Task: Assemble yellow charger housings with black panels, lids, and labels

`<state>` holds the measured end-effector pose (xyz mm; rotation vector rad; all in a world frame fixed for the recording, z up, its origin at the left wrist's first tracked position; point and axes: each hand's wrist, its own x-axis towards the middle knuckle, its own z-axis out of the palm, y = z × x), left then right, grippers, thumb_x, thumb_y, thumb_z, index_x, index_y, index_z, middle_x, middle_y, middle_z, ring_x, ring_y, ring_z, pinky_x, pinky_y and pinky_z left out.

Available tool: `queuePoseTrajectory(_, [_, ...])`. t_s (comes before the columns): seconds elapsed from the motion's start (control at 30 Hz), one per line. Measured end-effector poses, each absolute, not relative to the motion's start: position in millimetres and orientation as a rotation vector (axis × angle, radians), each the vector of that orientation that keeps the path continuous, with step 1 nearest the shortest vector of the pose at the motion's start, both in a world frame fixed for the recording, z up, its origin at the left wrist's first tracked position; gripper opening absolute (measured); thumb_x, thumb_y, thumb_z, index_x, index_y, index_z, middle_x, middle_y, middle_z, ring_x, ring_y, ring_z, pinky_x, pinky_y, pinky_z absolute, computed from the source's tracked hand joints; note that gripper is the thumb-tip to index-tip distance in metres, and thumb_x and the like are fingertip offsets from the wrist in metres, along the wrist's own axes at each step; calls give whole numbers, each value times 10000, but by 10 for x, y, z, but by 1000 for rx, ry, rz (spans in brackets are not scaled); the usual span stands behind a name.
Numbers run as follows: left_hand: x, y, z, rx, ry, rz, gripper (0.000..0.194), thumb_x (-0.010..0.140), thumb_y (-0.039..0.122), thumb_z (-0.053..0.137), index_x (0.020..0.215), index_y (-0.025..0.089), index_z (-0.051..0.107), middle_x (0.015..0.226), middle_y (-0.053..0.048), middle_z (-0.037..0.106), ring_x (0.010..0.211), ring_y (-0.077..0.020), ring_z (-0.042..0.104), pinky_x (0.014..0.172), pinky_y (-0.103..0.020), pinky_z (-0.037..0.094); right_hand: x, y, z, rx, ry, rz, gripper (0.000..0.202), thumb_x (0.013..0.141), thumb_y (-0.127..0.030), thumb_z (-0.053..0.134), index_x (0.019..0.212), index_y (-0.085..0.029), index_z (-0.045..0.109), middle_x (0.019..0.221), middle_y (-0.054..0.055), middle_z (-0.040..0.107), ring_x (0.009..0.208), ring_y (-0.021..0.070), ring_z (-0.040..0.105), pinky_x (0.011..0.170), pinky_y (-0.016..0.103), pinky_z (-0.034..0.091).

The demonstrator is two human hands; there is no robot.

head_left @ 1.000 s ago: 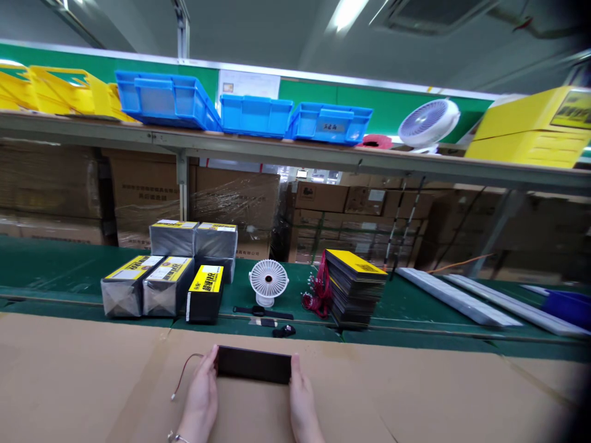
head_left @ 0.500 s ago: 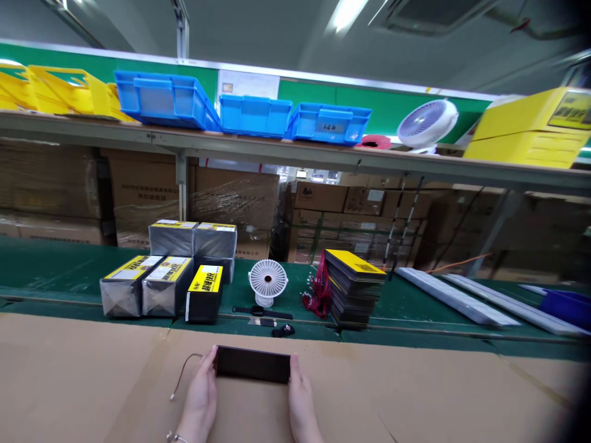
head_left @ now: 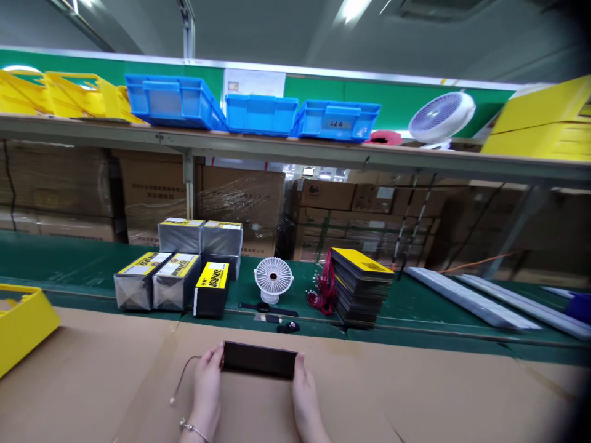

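- Fingers (head_left: pixel 217 353), both sets: closed on the short ends of one dark slab (head_left: pixel 259 360), neither hand free. Left hand (head_left: pixel 207 380) at its left end, right hand (head_left: pixel 305 392) at its right.
- Dark slab, one: lies crosswise between the hands, long side facing the wearer, just short of the far edge of the cardboard surface (head_left: pixel 415 394). Whether it touches that surface cannot be told.
- Cable, thin (head_left: pixel 181 376), with pale plug (head_left: pixel 172 400): trails outside the left hand. Its upper end passes out of sight there, so a join to the slab cannot be confirmed.
- Handling, as judged: an even, light hold at both ends should suit the slab; its right end sits slightly lower, so a small lift there would level it. The cable is best left slack, clear of the left palm.
- Pose: hands roughly parallel, reaching in from the near side, palms turned inward; right thumb upright against the slab's end. Bracelet (head_left: pixel 194 429), one, at the left wrist.
- White fan (head_left: pixel 273 278), one: upright on the green bench (head_left: pixel 415 309), beyond the cardboard's far edge.
- Yellow bin (head_left: pixel 28 329), one: at the cardboard's far edge, left, partly out of view.
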<state>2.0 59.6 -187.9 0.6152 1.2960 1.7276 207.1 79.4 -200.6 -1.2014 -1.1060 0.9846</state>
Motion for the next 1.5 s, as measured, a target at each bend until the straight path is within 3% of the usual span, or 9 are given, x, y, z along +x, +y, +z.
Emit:
queuePoseTrajectory(0.17, [-26,295,-1560,1022,1730,1722,412,733,473,590,1001,173,676,967,-108,655,1035,-325,556,964,-494,395,1996,777,-1940,-1137,-1088,1053,769,582,-686,696,1131,-155,602,1134,127,661,1114,318,580,984,405,437])
queuePoseTrajectory(0.37, [-754,-104,-919,1368,2292,1692,522,778,467,500,1228,215,579,1330,-130,446,1288,-403,218,1091,-570,70,2024,753,-1852,-1067,-1111,1191,528,547,-503,782,921,-142,691,971,125,722,979,332,650,928,439,479])
queuePoseTrajectory(0.57, [-1880,-428,-541,1445,3198,654,608,866,494,315,1321,108,435,1214,-218,530,1104,-389,481,923,-482,364,2088,763,-1836,-1067,-1119,1367,484,489,-452,814,824,-113,732,885,139,733,882,359,678,836,465,518])
queuePoseTrajectory(0.67, [-2024,-497,-538,1378,3119,330,620,836,480,376,1291,65,451,1038,-238,609,978,-409,548,793,-493,412,2050,713,-1845,-1099,-1062,1349,498,495,-490,803,815,-114,734,861,135,735,869,352,681,839,455,514])
queuePoseTrajectory(0.83, [-1559,-461,-531,1543,2953,202,565,809,423,438,1202,27,521,1057,-300,591,1041,-459,520,839,-592,349,2085,624,-1787,-1146,-948,1317,518,503,-507,815,823,-110,725,876,126,735,910,330,675,862,415,510])
queuePoseTrajectory(0.93, [-1113,-529,-384,1761,2670,187,562,786,414,512,1195,30,549,1037,-297,619,1020,-435,556,851,-536,383,2180,595,-1688,-1132,-885,1329,536,508,-490,830,856,-97,719,915,135,730,972,332,658,912,422,491])
queuePoseTrajectory(1.13, [-830,-756,98,1956,1785,467,562,727,608,595,1250,410,531,1142,16,672,1014,-217,624,856,-295,472,2373,463,-1252,-932,-808,1284,579,603,-479,796,1077,-174,666,1144,95,671,1165,273,562,1032,395,417])
queuePoseTrajectory(1.3, [-1406,-392,100,1681,1881,1042,641,663,485,694,1202,155,591,1311,-170,548,1268,-370,417,1085,-498,245,2560,357,-759,-759,-841,1261,529,639,-389,797,1135,-293,643,1171,55,663,1125,232,585,995,383,446])
queuePoseTrajectory(1.5, [-1382,16,-362,1534,1514,1140,452,778,403,624,1178,195,604,1213,-104,640,1101,-259,595,965,-425,441,2520,364,-369,-942,-1305,1164,316,624,-369,814,887,-217,725,937,67,729,888,233,653,821,338,522])
